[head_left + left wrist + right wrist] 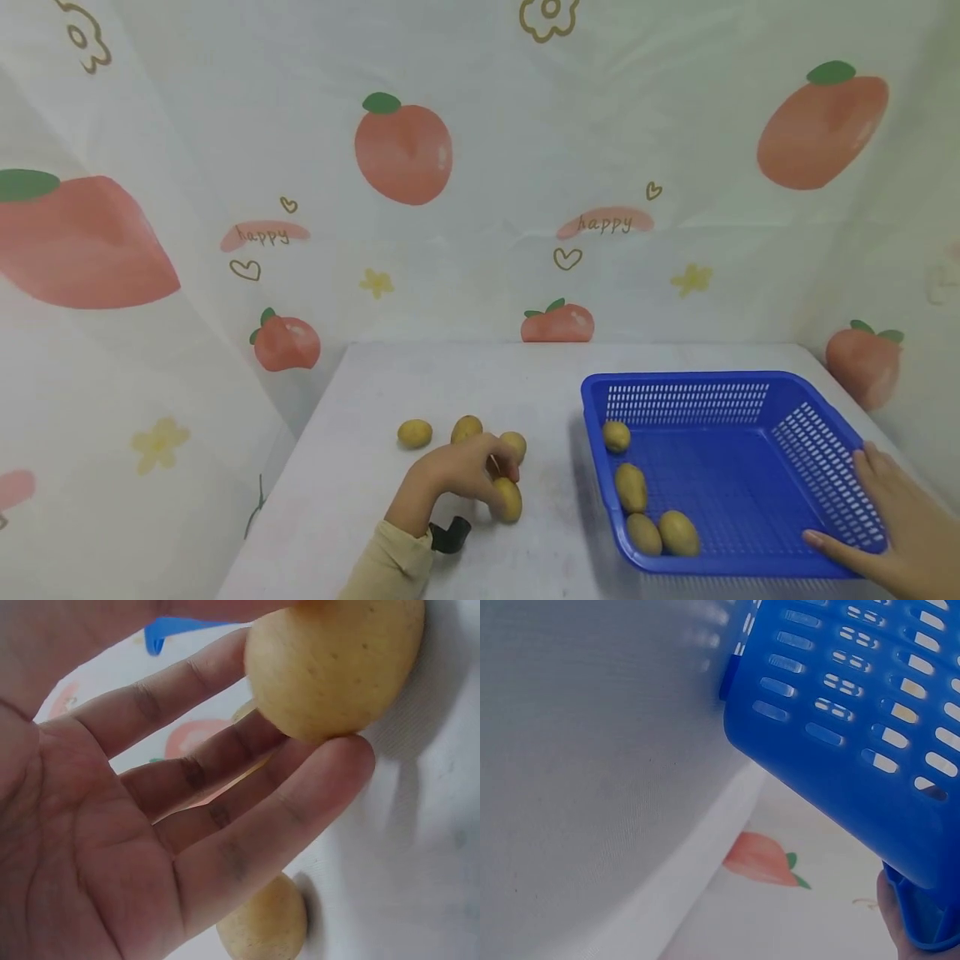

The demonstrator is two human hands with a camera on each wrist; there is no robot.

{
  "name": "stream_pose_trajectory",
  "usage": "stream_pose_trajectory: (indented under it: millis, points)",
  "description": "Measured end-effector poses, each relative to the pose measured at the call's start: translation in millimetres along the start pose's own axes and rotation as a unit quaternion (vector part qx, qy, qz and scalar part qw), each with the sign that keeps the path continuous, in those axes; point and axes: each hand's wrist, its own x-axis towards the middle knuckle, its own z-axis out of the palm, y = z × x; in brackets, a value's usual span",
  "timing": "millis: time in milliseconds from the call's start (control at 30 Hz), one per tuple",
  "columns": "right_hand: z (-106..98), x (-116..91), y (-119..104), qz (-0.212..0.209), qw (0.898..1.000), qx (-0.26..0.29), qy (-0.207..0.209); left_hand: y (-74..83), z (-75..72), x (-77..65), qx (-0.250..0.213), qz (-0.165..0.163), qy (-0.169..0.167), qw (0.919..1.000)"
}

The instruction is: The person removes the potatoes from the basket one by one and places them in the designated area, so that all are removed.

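My left hand (468, 471) reaches down over the table and holds a yellow potato (508, 502) between thumb and fingers. In the left wrist view the speckled potato (337, 667) sits at the fingertips, close over the white cloth, with the palm bare behind it. Just beyond the hand lie more potatoes: one at the left (414, 433), one in the middle (467, 427) and one partly behind the fingers (515, 444). My right hand (911, 529) grips the near right corner of a blue plastic basket (720, 567), its thumb over the rim.
Several potatoes (631, 488) lie along the basket's left side. The basket stands on the right of the white table (555, 550). A black band (450, 536) shows at the left wrist. Behind the table hangs a white cloth (480, 250) printed with fruit.
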Motion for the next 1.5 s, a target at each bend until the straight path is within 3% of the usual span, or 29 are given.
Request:
stream_pose_trajectory:
  millis: [267,500,733,1000,1200,1500]
  points:
    - [3.5,2.5,-3.0,-0.008,0.999,0.037,0.003,2.0,-3.2,-7.5,0.011,-0.012,0.015,0.9998]
    - [1.7,0.3,1.1,0.004,1.0,0.01,0.005,7.0,-5.3,-3.6,0.012,0.002,0.019,0.9998]
    - [2.6,-0.5,0.8,0.004,1.0,0.017,0.008,7.9,-7.1,-3.0,0.019,0.005,0.021,0.9996]
    - [1.1,0.7,1.8,0.002,1.0,0.013,0.005,10.2,-8.6,1.3,0.013,0.04,0.026,0.9988]
    - [1.7,-0.2,-0.4,0.004,1.0,0.008,0.015,27.1,-7.6,10.4,-0.001,0.056,0.03,0.998]
    - [1.5,-1.8,-1.0,0.009,1.0,0.001,0.015,73.6,-9.5,36.3,0.021,0.148,0.021,0.9886]
